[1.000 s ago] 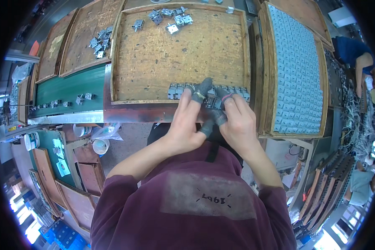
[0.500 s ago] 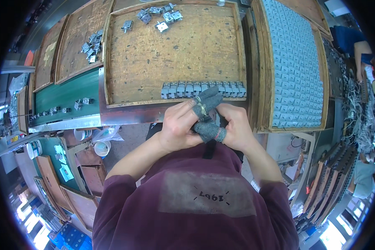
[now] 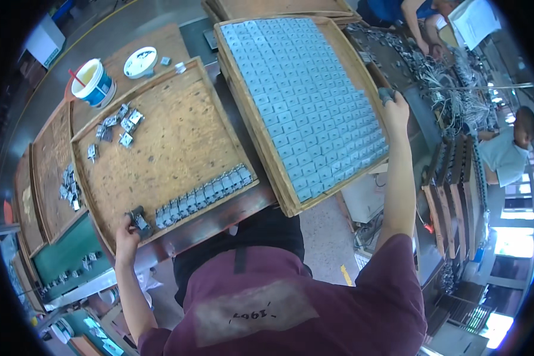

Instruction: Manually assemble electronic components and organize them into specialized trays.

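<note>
My left hand (image 3: 128, 235) is at the near left corner of a shallow wooden tray (image 3: 178, 130), closed on a small metal bracket (image 3: 140, 223). Dark grey covers wrap some of its fingertips. Just to its right, a row of similar metal brackets (image 3: 202, 197) runs along the tray's near edge. A second wooden tray (image 3: 286, 196), filled with rows of pale metal blocks (image 3: 302, 107), lies to the right. Out at that tray's right rim is my right hand (image 3: 396, 110), its grey-covered fingers curled against the outer edge; its fingertips are partly hidden.
Loose metal brackets (image 3: 126, 123) lie at the far left of the first tray. Beyond it stand a white-and-blue bucket (image 3: 94, 84) and a round white lid (image 3: 140, 62). A green conveyor (image 3: 71, 255) is at left. On the right, a person's arm (image 3: 414, 26) reaches over small parts and wires (image 3: 457, 107).
My hands have parted from in front of my body, the left to the near tray corner and the right out to the filled tray's rim. The view has turned right.
</note>
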`<state>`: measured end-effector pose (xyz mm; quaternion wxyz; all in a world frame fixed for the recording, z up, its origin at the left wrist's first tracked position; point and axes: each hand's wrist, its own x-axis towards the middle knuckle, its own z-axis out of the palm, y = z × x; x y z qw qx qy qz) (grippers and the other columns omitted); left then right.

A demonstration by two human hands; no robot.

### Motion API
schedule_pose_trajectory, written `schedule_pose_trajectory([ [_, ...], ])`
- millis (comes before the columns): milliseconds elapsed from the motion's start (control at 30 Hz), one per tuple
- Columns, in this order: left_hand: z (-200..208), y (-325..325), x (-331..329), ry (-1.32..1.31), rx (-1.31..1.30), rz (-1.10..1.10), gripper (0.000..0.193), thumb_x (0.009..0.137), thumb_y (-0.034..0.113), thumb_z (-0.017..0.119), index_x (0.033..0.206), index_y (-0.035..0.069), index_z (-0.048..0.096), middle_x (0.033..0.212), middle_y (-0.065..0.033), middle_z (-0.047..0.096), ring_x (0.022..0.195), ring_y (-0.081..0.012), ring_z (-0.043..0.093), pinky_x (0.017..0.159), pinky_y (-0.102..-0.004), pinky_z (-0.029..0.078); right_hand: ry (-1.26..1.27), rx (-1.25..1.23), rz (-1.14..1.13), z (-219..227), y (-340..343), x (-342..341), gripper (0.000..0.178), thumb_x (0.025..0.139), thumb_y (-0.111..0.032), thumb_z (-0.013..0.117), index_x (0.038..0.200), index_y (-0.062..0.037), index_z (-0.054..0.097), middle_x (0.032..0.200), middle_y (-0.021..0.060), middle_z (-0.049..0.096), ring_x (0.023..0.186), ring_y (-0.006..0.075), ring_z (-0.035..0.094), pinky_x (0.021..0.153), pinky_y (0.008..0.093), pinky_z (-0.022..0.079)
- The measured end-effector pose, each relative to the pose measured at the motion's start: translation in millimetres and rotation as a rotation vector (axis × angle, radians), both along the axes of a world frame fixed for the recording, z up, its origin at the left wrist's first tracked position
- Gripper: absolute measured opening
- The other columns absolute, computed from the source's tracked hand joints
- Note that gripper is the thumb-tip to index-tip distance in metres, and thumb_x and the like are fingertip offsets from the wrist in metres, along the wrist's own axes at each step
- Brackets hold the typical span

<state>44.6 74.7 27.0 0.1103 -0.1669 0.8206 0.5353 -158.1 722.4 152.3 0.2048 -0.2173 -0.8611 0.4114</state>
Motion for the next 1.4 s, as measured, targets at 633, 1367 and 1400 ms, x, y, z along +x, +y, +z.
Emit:
schedule_pose_trajectory([
  [633,10.7,-55.7,51.9,0.197,-0.89,0.514,0.025,0.078,0.01,0.059,0.103,0.007,0.063,0.095,-0.0194,0.065,0.09,-0.0381,0.063,0.077,-0.0444,0.05,0.067,-0.445,0.091,-54.5,74.6,-87.1,0.032,0.094,-0.017,0.062,0.122,-0.0026,0.06,0.112,0.011,0.063,0.094,0.0275,0.063,0.077,0.0374,0.053],
  [1367,62.2,54.0,44.6,0.3,0.782,0.34,0.04,0.083,0.0,0.069,0.122,-0.001,0.06,0.115,-0.0094,0.066,0.1,-0.0182,0.065,0.082,-0.0293,0.056,-0.431,-0.705,1.133,-18.8,-333.2,166.1,0.032,0.086,-0.005,0.071,0.116,0.0009,0.058,0.096,0.0066,0.067,0.074,0.0146,0.065,0.064,0.027,0.054],
  [1400,68.3,66.2,43.7,0.193,0.783,0.26,0.042,0.083,0.002,0.071,0.124,0.0,0.06,0.115,-0.0083,0.065,0.102,-0.0185,0.064,0.082,-0.0301,0.056,-0.263,-0.378,1.208,-17.2,-336.3,168.5,0.032,0.086,-0.011,0.073,0.111,0.0019,0.057,0.09,0.0103,0.066,0.07,0.0179,0.064,0.061,0.0293,0.053],
])
